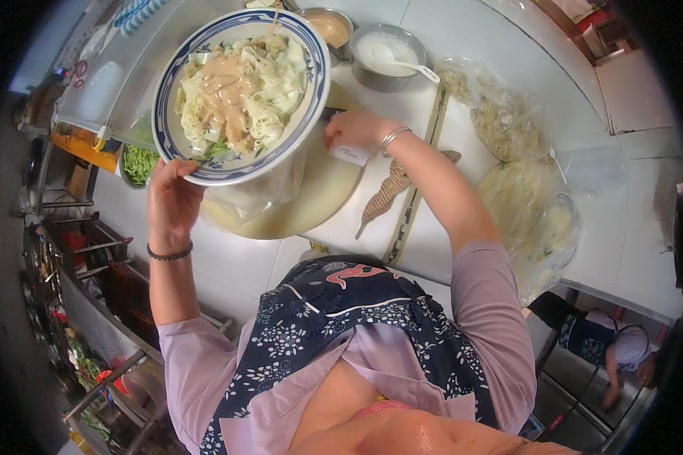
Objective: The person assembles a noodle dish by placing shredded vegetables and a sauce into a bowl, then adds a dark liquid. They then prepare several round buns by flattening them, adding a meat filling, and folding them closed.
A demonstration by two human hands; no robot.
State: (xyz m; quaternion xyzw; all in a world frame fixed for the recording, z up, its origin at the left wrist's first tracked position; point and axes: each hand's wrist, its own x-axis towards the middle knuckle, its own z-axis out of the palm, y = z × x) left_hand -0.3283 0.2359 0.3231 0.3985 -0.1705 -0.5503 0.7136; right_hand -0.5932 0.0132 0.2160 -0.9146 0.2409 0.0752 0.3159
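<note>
My left hand (173,185) holds up a blue-and-white patterned bowl (165,108) by its near left rim, the thumb over the edge. In the bowl lie wide flat noodles (284,62) with tan sauce (227,85) poured over them and some green shreds near the rim. Clear plastic hangs beneath the bowl. My right hand (356,131) is over the round cutting board (324,205), fingers curled by a dark handle-like piece, with a small white printed piece under the fingers; whether it grips either is unclear. A brown striped cloth (390,190) lies beside the board.
Behind stand a metal pot of tan sauce (330,28) and a metal pot of white contents (384,57) with a white spoon (412,65). Plastic bags of noodles (512,125) lie at right. A container of green shreds (139,165) stands left. Another person (609,341) is at lower right.
</note>
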